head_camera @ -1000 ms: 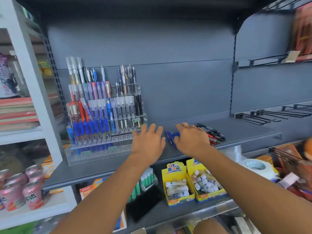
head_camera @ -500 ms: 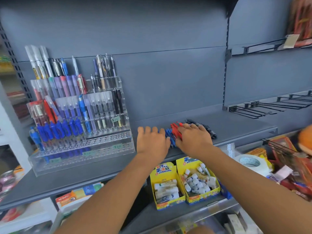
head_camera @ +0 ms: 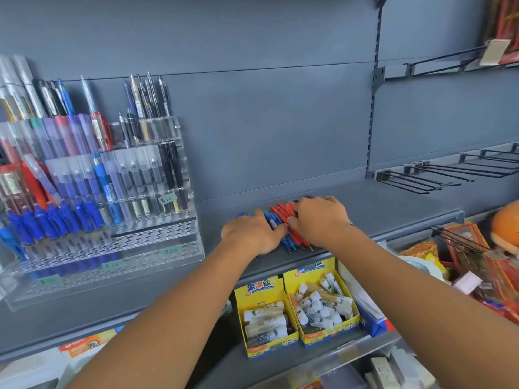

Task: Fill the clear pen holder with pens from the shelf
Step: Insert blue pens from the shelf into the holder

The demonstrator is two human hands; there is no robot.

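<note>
Front rows of holder empty; our left hand and right hand cover loose pens; we cannot tell any grip.

Bare forearms, bare hands

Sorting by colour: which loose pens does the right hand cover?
The red pens, under the right hand; the blue pens lie against the left hand.

Bright even light, soft shadows on the grey shelf, pale sheen on the clear pen holder, wide-angle bowing at frame edges, right-edge goods blurred
</note>
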